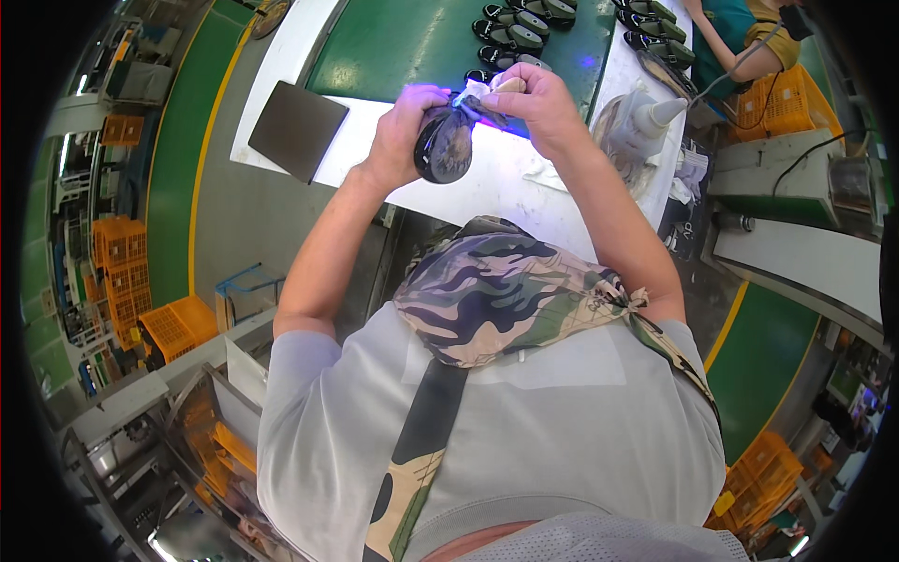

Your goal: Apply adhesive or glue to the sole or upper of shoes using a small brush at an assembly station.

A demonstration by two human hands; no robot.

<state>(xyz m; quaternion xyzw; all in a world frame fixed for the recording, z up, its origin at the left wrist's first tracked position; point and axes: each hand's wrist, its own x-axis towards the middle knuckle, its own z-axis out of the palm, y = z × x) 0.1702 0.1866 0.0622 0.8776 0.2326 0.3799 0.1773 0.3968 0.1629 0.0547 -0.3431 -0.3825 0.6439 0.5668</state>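
Above the near edge of the white table (375,114), my left hand (401,131) is closed around the side of a glossy black shoe (446,150). The shoe's rounded end points toward me. My right hand (545,105) is closed at its far end, with thumb and fingers pinching a small pale beige piece (509,86) whose kind I cannot make out. Some whitish material (476,91) shows between the two hands, touching the shoe. Bluish-violet light falls on my left fingers and on the tabletop below.
Several dark shoes (510,36) lie on the green belt (403,47), and more shoes (651,26) stand along its right side. A white nozzle bottle (655,114) is right of my forearm. A dark square board (298,129) lies left. Another person's arm (721,47) appears at upper right.
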